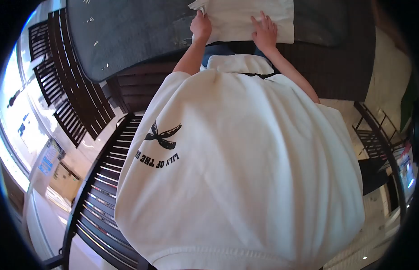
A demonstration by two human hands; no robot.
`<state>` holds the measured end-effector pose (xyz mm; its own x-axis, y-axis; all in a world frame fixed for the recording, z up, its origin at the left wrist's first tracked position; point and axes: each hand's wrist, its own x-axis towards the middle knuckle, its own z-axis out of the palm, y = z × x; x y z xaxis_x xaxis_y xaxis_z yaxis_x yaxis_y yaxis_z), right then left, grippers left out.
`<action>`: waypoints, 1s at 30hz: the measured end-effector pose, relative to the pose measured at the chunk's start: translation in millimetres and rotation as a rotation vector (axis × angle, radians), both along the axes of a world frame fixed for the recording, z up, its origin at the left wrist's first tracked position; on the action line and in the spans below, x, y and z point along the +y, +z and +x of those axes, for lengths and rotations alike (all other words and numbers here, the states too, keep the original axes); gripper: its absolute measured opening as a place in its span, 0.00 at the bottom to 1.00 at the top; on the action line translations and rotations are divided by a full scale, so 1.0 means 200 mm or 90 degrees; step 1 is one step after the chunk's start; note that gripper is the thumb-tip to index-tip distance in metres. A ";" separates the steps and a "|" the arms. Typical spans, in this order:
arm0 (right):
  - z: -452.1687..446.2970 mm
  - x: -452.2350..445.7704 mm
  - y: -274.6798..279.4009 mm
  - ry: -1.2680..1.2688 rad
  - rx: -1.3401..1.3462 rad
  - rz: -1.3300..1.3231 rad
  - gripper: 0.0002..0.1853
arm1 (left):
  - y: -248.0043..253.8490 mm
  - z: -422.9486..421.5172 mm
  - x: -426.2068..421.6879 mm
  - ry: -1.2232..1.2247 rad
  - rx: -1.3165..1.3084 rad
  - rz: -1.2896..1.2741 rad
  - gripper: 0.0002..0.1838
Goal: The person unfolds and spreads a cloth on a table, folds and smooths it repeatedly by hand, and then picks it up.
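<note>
A white cloth (236,22) lies on the dark table at the top of the head view, its upper part cut off by the frame. At its left edge my left hand (201,28) is closed, with a crumpled bit of the cloth sticking up from the fingers. My right hand (265,35) rests on the right part of the cloth, palm down, with fingers spread.
The dark table (128,36) has a rounded corner on the left and a few pale specks. Slatted dark benches (70,67) stand to the left, with a slatted seat (106,193) beside me. My white sweatshirt (245,171) fills the middle.
</note>
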<state>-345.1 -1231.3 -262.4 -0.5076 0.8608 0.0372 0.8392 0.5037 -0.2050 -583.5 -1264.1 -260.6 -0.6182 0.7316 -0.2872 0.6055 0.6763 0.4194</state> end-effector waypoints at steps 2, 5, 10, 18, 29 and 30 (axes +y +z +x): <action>-0.21 -0.06 -0.01 0.059 0.013 0.001 0.34 | 0.00 -0.22 -0.16 0.052 0.007 -0.005 0.17; -0.52 -0.14 -0.01 0.189 0.057 0.034 0.29 | 0.05 -0.54 -0.38 0.147 0.032 -0.044 0.18; -0.90 -0.19 0.13 0.400 0.015 -0.174 0.30 | -0.24 -1.11 -0.94 0.220 -0.108 -0.156 0.22; -0.92 -0.11 -0.09 0.502 -0.074 -0.097 0.25 | -0.31 -1.04 -1.14 0.250 -0.166 -0.112 0.28; -0.83 0.08 -0.28 0.488 -0.043 -0.028 0.13 | -0.05 -0.33 -0.67 0.413 -0.143 -0.035 0.31; -0.74 0.12 -0.28 0.469 -0.017 -0.022 0.13 | -0.02 -0.25 -0.61 0.405 -0.180 -0.047 0.33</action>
<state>-493.1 -1207.6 -318.4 -0.9549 0.2968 -0.0046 0.2908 0.9322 -0.2155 -633.0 -1386.4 -265.1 -0.8142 0.2245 -0.5354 -0.0432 0.8962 0.4415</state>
